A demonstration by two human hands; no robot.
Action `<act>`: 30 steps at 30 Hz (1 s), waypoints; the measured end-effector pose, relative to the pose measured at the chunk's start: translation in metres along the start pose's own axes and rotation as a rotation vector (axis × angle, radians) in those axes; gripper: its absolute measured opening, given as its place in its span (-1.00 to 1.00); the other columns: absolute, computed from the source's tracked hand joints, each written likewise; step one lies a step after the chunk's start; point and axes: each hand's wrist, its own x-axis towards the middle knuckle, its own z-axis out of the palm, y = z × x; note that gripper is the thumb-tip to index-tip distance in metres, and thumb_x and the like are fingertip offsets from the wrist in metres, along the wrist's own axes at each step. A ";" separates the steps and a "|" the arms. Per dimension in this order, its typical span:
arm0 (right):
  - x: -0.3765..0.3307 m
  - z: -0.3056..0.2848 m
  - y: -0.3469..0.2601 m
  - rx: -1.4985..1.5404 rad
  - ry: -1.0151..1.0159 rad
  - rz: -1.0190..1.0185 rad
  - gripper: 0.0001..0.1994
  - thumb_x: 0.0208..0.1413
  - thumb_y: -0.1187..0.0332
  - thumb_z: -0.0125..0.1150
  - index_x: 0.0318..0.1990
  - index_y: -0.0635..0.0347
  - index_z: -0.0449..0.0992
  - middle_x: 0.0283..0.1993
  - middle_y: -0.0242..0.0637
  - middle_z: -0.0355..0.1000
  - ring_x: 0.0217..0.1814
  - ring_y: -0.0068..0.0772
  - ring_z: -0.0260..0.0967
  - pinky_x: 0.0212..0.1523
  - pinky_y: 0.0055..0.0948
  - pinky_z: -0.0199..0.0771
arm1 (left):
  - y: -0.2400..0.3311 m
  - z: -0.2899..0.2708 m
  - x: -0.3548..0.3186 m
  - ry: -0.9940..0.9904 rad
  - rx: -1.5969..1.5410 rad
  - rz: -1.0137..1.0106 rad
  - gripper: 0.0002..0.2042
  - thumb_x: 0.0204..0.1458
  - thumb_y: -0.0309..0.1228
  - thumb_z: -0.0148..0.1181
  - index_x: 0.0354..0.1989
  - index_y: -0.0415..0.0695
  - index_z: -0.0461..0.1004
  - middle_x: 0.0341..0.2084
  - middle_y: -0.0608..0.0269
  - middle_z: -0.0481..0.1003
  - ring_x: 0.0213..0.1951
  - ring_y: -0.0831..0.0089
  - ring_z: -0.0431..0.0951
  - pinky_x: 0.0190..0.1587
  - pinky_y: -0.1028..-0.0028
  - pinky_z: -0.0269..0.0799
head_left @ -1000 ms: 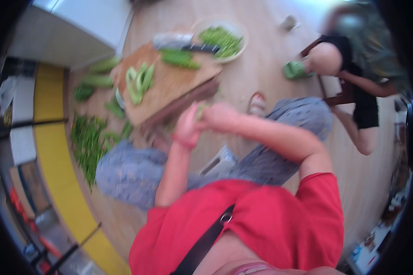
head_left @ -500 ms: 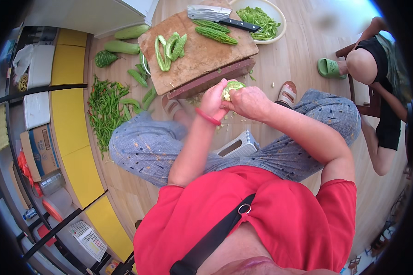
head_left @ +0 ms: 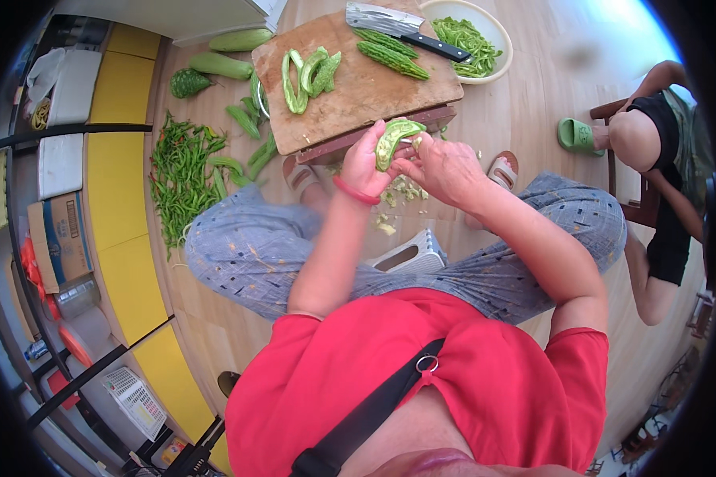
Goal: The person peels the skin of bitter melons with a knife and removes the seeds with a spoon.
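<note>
Red cloth of the person's shirt [head_left: 422,374] is filling the nearest part of the view, crossed by a dark strap [head_left: 374,409]. Beyond it, patterned grey trousers [head_left: 254,254] are being spread over bent knees, with a small white stool [head_left: 410,256] showing between them. Above the knees, a halved bitter gourd [head_left: 394,141] is being gripped in the left hand [head_left: 366,163], whose fingers are curled around it; a red band is being worn on that wrist. The right hand [head_left: 445,168] is being pressed against the gourd's hollow side, fingers bent close; whether anything is pinched between them cannot be told. Pale scraps [head_left: 402,191] are lying on the wooden floor [head_left: 533,103] just below both hands. Farther off, a wooden cutting board [head_left: 350,79] is being occupied by more gourd halves [head_left: 306,73], two whole gourds [head_left: 390,54] and a cleaver [head_left: 390,22]. A pale bowl of green pieces [head_left: 473,36] is touching the board's far corner. To the left, green chillies [head_left: 179,171] are heaped on the floor. At the right, another person [head_left: 660,175] is being seated on a wooden chair.
</note>
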 end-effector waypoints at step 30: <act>0.008 0.000 0.004 -0.003 -0.051 0.018 -0.60 0.07 0.10 -0.12 -0.39 0.37 0.32 -0.49 0.05 0.40 -0.40 -0.01 0.39 -0.36 -0.18 0.37 | -0.005 0.022 -0.009 0.042 0.163 0.148 -0.61 0.17 -0.28 -0.38 0.02 -0.32 0.16 -0.06 -0.05 0.29 -0.03 0.19 0.32 0.04 0.26 0.21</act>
